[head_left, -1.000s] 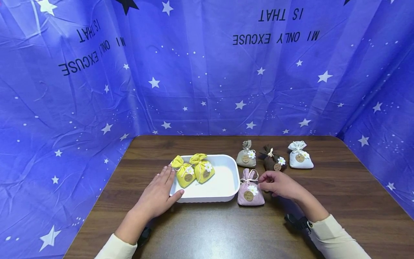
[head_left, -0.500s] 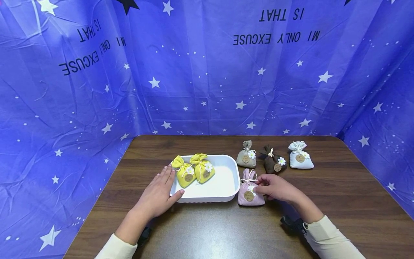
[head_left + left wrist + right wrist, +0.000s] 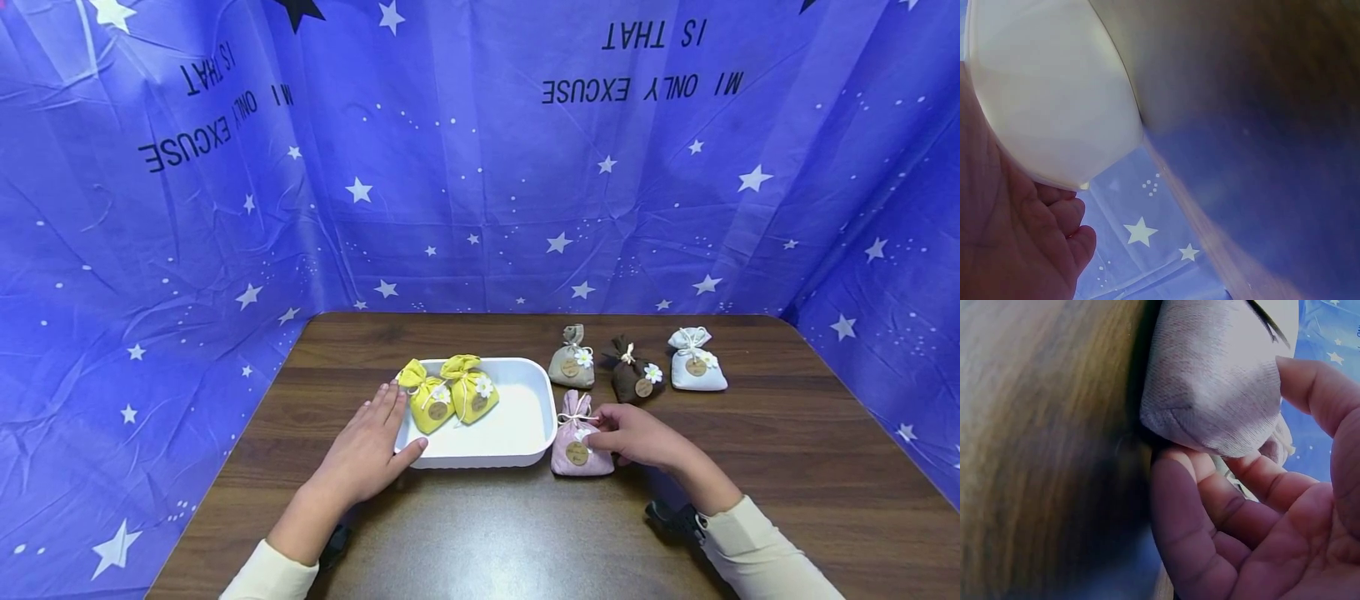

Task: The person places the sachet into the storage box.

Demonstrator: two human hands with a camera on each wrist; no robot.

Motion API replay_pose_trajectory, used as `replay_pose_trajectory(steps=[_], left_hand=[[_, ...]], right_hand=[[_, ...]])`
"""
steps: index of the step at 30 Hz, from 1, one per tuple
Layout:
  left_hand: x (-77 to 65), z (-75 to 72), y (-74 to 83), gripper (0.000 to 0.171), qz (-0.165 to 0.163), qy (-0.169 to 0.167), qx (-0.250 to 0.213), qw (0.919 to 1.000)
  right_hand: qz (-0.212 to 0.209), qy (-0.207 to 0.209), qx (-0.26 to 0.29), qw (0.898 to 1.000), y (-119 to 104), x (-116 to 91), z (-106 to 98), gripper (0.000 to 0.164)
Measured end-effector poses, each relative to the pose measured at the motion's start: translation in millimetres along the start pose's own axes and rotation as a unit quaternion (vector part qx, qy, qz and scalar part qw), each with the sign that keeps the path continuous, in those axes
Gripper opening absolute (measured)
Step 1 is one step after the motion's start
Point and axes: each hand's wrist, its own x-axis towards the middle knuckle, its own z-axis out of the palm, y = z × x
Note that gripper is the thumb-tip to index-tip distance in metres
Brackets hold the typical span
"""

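Observation:
A pink drawstring pouch [image 3: 564, 462] with a white flower and a round tag stands just right of the white tray [image 3: 525, 400]. My right hand [image 3: 637, 435] grips its right side, thumb on the front by the flower and fingers at the side and behind. The right wrist view shows the pouch [image 3: 1210, 381] between thumb and curled fingers. My left hand [image 3: 367, 446] lies with straight fingers along the tray's left end, thumb at the front rim. Two yellow pouches [image 3: 431, 419] lean side by side inside the tray's left half.
Behind the pink pouch, near the table's back, sit a beige pouch [image 3: 564, 372], a dark brown pouch [image 3: 626, 383] and a white pouch [image 3: 693, 379]. The wooden table [image 3: 480, 533] ends at a blue curtain [image 3: 480, 208] with stars.
My right hand has moved left onto the pink pouch, its thumb now over the front near the flower. The left hand, tray and other pouches have stayed in place.

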Motion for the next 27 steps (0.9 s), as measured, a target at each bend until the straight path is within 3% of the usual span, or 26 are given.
replay_pose_trajectory(steps=[12,27], left_hand=[[0.4,0.6,-0.4,0.084,0.000,0.003,-0.001,1.0000],[0.7,0.8,-1.0,0.082,0.004,0.011,-0.005,0.9999]], right_hand=[[0.000,0.010,0.002,1.000,1.9,4.8,1.8,0.016],[0.032,0.014,0.016,0.999,-0.4,1.2,8.0,0.017]])
